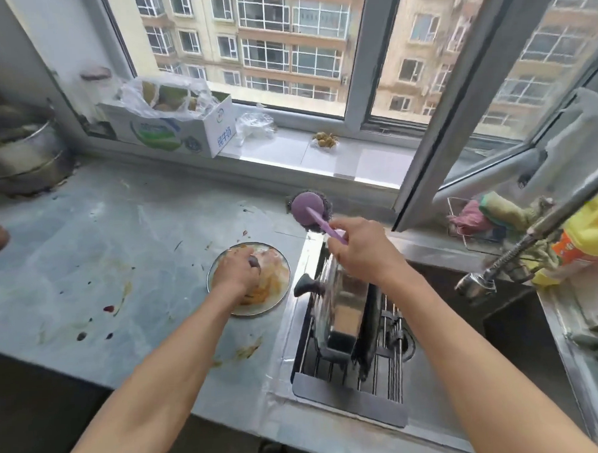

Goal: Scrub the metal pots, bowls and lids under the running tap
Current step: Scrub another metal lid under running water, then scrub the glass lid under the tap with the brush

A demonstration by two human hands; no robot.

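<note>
Left hand grips the knob of a soiled lid on the counter, right hand pinches the brush handle; greasy lid may slip when lifted toward the sink.

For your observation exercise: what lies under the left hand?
The left hand grips a dark knob on a round lid smeared orange. The lid rests on the counter; anything beneath it is hidden.
</note>
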